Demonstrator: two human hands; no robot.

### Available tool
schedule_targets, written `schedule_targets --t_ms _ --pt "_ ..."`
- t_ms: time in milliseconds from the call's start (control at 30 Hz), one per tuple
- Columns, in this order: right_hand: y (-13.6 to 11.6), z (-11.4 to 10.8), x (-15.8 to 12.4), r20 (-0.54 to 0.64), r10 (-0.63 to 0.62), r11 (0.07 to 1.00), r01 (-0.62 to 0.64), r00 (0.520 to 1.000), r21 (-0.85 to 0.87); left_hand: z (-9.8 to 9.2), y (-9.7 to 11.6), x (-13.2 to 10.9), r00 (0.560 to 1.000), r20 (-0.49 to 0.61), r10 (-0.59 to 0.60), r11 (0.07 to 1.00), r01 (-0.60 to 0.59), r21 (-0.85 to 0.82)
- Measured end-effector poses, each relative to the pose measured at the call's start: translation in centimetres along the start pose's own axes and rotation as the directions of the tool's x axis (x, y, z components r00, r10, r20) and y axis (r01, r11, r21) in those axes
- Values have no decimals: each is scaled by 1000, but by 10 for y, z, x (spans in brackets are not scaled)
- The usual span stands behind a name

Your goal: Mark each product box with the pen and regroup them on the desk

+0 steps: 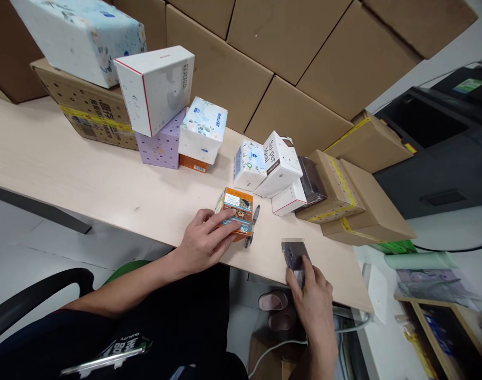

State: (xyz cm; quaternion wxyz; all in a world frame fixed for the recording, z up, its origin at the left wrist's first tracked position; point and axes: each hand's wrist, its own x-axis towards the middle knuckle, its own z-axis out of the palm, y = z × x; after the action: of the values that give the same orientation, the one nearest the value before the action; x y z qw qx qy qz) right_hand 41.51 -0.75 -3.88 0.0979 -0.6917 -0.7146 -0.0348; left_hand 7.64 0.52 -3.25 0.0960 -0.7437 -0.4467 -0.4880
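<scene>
My left hand [207,237] lies over a small orange box [244,198] printed with "308", its fingertips pressed on the printed face. Part of the box's near side is hidden by these fingers. Right beside the box is a dark pen [256,214], partly covered by it. Near the table's front edge, my right hand [312,290] grips a dark smartphone [294,254] between thumb and fingers, its camera side facing up. The phone's lower end is hidden in the hand.
White boxes [282,163] and a tissue pack [249,163] stand behind the pen. Further left are a purple box [160,145], another tissue pack [203,126] and a taped carton [90,111]. Large cartons [209,58] line the back. Taped boxes [331,184] stand right on the table [146,195].
</scene>
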Motion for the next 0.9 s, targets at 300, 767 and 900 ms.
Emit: schedule_targets --t_ms 300,767,900 --pt "-9 -3 6 -85 -4 998 9 996 62 -3 0 0 1000 5 -9 999 9 -36" --pt "-206 -26 33 -75 -185 838 197 980 509 -11 -7 -6 949 54 -310 802 291 -521" --pt "-193 -36 44 -174 -207 786 270 963 557 -9 -8 -8 916 73 -395 710 354 -608"
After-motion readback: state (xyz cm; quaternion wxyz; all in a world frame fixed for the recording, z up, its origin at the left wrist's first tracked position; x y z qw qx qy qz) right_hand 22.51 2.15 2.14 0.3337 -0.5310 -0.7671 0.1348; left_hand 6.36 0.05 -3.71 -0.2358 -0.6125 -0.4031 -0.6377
